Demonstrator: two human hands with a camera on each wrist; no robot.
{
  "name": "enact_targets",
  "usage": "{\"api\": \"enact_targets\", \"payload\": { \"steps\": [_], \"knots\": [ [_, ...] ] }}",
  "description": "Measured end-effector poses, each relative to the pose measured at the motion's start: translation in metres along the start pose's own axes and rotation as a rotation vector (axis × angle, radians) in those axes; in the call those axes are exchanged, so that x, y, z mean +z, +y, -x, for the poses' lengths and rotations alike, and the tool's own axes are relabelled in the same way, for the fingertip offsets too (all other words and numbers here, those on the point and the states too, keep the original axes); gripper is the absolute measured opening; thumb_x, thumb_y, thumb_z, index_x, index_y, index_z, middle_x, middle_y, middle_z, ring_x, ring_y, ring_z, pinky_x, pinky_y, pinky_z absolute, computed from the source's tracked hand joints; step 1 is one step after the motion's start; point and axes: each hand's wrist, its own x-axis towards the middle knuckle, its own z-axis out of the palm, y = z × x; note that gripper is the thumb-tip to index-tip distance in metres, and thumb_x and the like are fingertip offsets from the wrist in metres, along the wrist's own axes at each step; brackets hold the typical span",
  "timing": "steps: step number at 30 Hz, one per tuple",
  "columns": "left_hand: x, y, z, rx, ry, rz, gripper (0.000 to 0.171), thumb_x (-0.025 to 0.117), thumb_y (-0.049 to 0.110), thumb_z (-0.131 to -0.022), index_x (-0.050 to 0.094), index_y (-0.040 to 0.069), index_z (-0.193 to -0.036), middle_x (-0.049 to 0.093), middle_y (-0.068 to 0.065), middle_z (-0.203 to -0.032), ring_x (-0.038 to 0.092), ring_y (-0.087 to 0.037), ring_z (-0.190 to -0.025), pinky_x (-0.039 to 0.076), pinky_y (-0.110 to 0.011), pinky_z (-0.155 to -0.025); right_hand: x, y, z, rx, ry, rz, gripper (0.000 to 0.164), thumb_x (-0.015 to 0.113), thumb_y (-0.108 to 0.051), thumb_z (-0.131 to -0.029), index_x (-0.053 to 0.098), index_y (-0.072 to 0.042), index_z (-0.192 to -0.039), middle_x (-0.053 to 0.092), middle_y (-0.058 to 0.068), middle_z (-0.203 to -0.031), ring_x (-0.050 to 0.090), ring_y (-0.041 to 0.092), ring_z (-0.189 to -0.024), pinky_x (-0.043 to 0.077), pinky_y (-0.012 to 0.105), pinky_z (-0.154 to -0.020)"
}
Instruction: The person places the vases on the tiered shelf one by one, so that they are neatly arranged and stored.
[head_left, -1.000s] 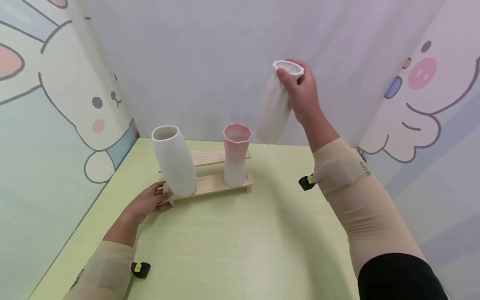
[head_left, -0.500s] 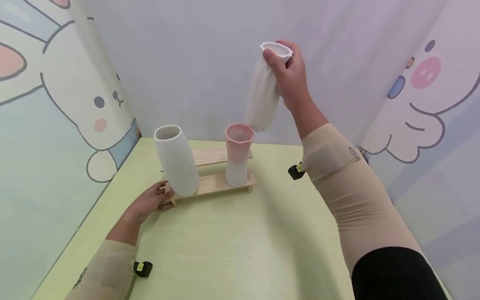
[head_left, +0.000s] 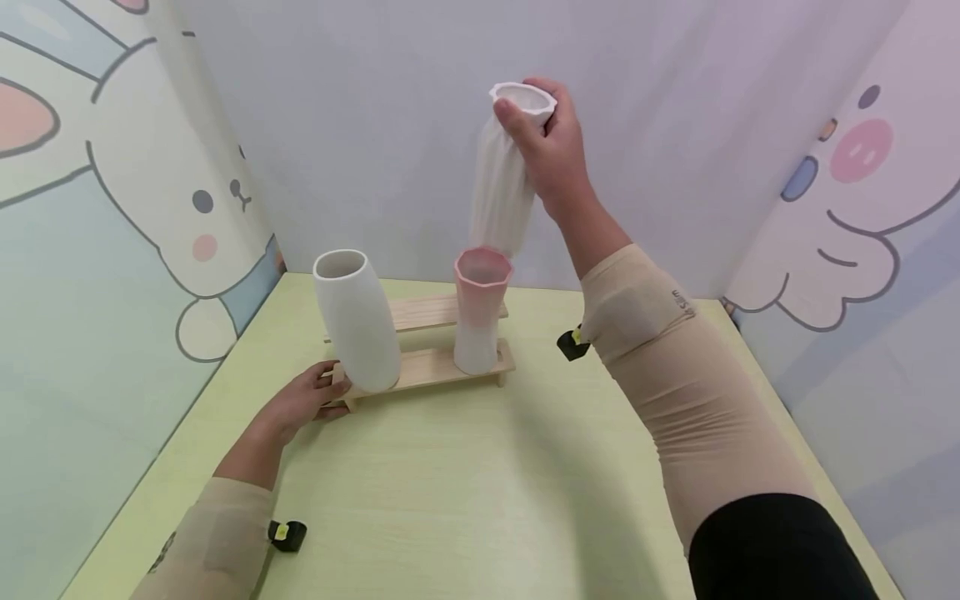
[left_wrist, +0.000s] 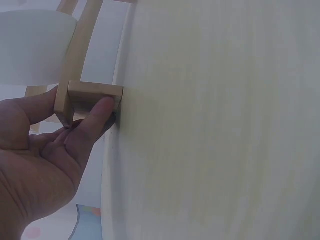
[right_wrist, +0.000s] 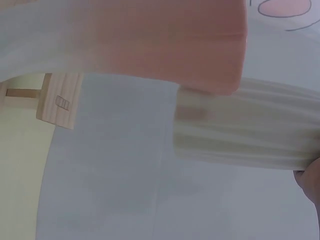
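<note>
In the head view my right hand (head_left: pixel 555 154) grips a white ribbed vase (head_left: pixel 498 187) by its neck, thumb at the scalloped rim. The vase hangs slightly tilted in the air; its base is hidden behind the rim of a pink-and-white vase (head_left: pixel 477 321). That vase stands on the front step of a two-step wooden rack (head_left: pixel 427 367), towards the right end. A plain white vase (head_left: pixel 360 329) occupies the step's left end. My left hand (head_left: pixel 303 400) holds the rack's left end; the left wrist view shows thumb and fingers about its corner and leg (left_wrist: pixel 97 90).
The rack's back step (head_left: pixel 423 312) shows behind the two standing vases. Pale yellow tabletop (head_left: pixel 435 483) spreads in front. A grey-white wall (head_left: pixel 360 125) rises behind, with cartoon-printed panels on the left (head_left: pixel 90 292) and right (head_left: pixel 862 250).
The ribbed vase has moved left and up with my right hand, from right of the pink-and-white vase to above and behind it. My left hand stays on the rack.
</note>
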Motion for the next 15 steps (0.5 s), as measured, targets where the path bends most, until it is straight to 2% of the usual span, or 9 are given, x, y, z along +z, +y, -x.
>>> {"api": "enact_targets", "payload": {
  "steps": [7, 15],
  "knots": [
    [0.002, 0.002, 0.001, 0.003, 0.000, -0.002, 0.076, 0.058, 0.031, -0.100, 0.014, 0.003, -0.154, 0.028, -0.028, -0.155, 0.055, -0.033, -0.124, 0.057, -0.033, -0.093, 0.008, 0.006, 0.004, 0.032, -0.027, 0.045, 0.056, 0.072, -0.031, -0.087, 0.044, -0.018, -0.133, 0.056, 0.003, -0.120, 0.057, 0.020, -0.104, 0.055, 0.035, -0.087],
    [0.003, 0.002, 0.002, 0.000, 0.006, -0.005, 0.071, 0.057, 0.028, -0.101, 0.016, 0.004, -0.154, 0.030, -0.028, -0.153, 0.057, -0.031, -0.121, 0.057, -0.032, -0.092, 0.017, 0.016, 0.008, 0.018, -0.037, 0.015, 0.057, 0.074, -0.028, -0.085, 0.046, -0.015, -0.133, 0.058, 0.003, -0.117, 0.058, 0.019, -0.101, 0.054, 0.032, -0.085]
  ]
}}
